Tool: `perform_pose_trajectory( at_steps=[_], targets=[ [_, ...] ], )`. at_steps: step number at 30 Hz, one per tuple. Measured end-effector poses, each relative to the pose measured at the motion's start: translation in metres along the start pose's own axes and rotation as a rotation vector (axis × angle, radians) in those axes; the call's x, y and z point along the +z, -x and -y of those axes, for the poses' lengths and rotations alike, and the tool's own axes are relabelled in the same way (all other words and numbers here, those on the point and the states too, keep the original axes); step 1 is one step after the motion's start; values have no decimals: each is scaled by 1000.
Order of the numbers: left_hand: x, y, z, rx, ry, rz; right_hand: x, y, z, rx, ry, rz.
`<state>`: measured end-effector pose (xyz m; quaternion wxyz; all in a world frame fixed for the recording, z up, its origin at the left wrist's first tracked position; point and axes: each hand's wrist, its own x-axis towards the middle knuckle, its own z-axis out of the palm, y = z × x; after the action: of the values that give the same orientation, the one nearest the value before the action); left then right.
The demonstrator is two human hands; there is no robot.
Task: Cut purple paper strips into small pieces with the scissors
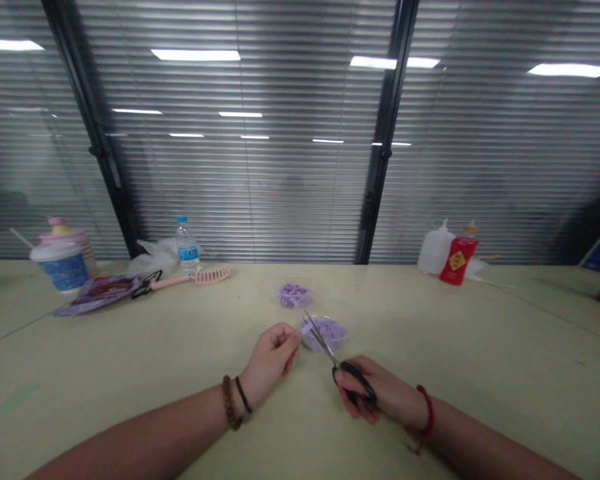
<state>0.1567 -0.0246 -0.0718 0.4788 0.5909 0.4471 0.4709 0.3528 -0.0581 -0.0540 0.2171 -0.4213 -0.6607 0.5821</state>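
Observation:
My left hand (271,359) pinches a small purple piece (306,327) over a clear container (325,333) filled with purple bits. My right hand (375,397) grips black-handled scissors (337,363) whose blades are parted and point up at that purple piece. A second clear container (294,295) of purple bits stands a little farther back on the table.
On the pale table (430,347): a pink comb (200,277), a water bottle (185,245), a plastic bag (155,257), a purple packet (97,293) and cups (63,263) at the far left; a white bottle (435,250) and a red bottle (459,259) at the far right. Blinds behind.

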Motion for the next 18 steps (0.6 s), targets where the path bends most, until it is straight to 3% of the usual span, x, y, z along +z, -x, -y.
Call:
perform_pose_trajectory(
  at_steps=[18],
  targets=[
    [3,3,-1,16,-12,91,-1,-4,-4,-4,-73,-55]
  ],
)
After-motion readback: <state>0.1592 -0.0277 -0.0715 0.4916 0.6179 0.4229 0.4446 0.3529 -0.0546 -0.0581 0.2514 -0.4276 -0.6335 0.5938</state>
